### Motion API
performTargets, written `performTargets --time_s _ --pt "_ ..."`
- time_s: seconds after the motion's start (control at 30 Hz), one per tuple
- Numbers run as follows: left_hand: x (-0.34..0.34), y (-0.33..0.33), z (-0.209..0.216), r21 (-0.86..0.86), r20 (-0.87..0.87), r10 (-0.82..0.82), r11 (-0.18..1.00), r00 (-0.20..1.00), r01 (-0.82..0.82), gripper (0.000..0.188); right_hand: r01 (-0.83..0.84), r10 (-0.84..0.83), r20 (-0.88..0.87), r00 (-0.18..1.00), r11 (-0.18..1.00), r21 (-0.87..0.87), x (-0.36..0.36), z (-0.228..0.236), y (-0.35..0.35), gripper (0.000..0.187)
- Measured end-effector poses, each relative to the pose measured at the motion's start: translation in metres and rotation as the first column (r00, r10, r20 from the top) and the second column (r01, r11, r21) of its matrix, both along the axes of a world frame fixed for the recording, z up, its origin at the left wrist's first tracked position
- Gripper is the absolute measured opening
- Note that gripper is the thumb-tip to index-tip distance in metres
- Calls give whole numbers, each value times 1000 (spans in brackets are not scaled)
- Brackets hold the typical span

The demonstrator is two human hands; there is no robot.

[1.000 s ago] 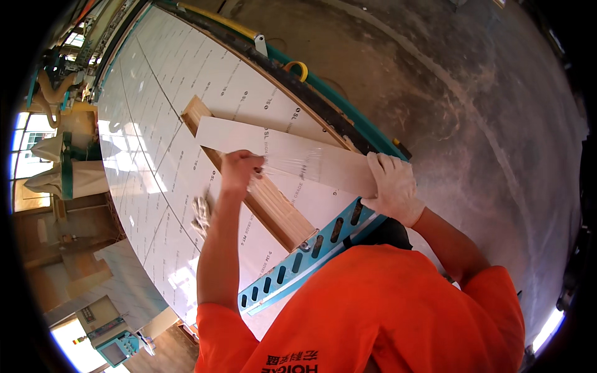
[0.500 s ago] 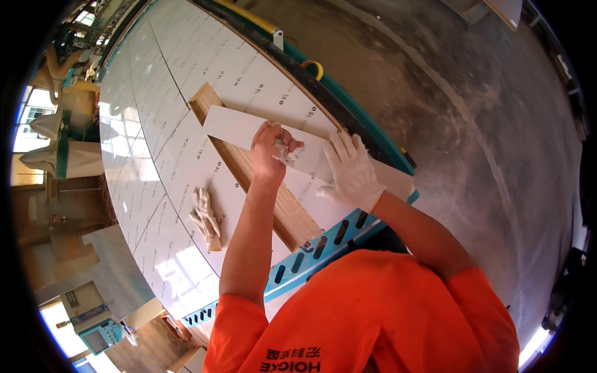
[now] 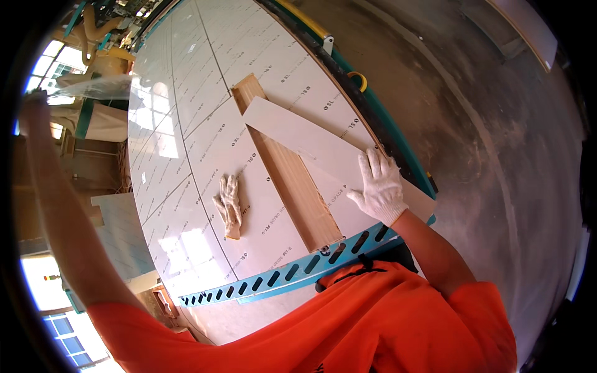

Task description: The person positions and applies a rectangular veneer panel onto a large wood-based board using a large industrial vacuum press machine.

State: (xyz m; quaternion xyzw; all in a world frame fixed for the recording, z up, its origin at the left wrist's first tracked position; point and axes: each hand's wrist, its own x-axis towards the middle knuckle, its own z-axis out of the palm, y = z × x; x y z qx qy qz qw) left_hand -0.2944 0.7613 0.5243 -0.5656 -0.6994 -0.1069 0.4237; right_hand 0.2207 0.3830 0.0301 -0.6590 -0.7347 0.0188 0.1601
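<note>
My right hand point(image 3: 382, 191), in a white knit glove, lies flat with fingers spread on a narrow white panel point(image 3: 308, 138). This panel rests slantwise across a pale wooden strip point(image 3: 301, 196) on the large white sheets. Far out to the left, my bare left hand point(image 3: 35, 109) is raised and smeared by motion. A strip of clear film point(image 3: 99, 89) trails from it toward the sheets, so the hand appears closed on the film's end. An empty knit glove point(image 3: 229, 208) lies left of the wooden strip.
Large printed white sheets point(image 3: 205, 149) cover the machine bed, with a slotted blue-green edge point(image 3: 292, 271) nearest me. A yellow ring point(image 3: 358, 81) sticks out on the right side. Beyond it lies concrete floor point(image 3: 485, 174). Machinery and windows stand at the left.
My left hand has swung from the narrow panel far out to the left, pulling the clear film off its face. My right hand stays pressed on the panel.
</note>
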Motion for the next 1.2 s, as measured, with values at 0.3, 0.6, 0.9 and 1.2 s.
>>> performTargets --time_s 0.3,0.6,0.9,1.2 --pt "156 -156 -218 -245 700 -316 736 640 631 44 36 -36 22 999 999 12 11 -6 0 97" --pt "254 -223 -467 -439 756 -303 423 580 793 27 11 -11 21 1000 1000 -18 7 3 5 95" --pt "274 -182 -502 -602 593 -533 205 604 772 17 18 -19 -6 1000 995 -96 10 8 8 96" --pt "277 -158 -509 -747 430 -770 -10 472 665 12 26 -26 -82 996 1000 -10 13 6 8 97"
